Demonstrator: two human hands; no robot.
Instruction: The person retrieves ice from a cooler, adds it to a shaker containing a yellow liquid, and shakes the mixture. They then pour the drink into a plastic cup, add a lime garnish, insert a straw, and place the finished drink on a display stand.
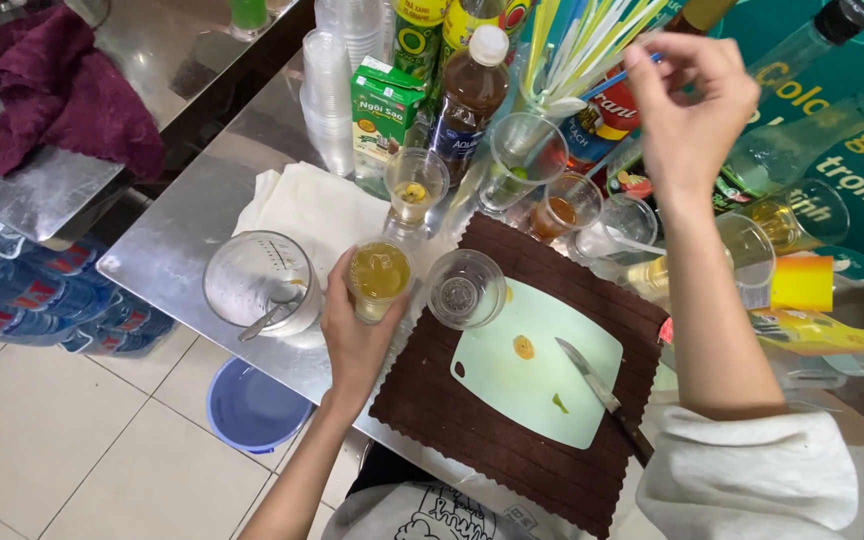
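We clamped our left hand (pixel 357 330) around the cup of yellow drink (pixel 379 278) to steady it, while our right hand (pixel 687 100) pinched a straw (pixel 620 80) from the bundle of straws (pixel 577 45).

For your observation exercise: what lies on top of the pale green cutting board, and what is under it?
On the cutting board lie a knife, an orange scrap and a green bit. A brown mat lies beneath; the part under the board is hidden.
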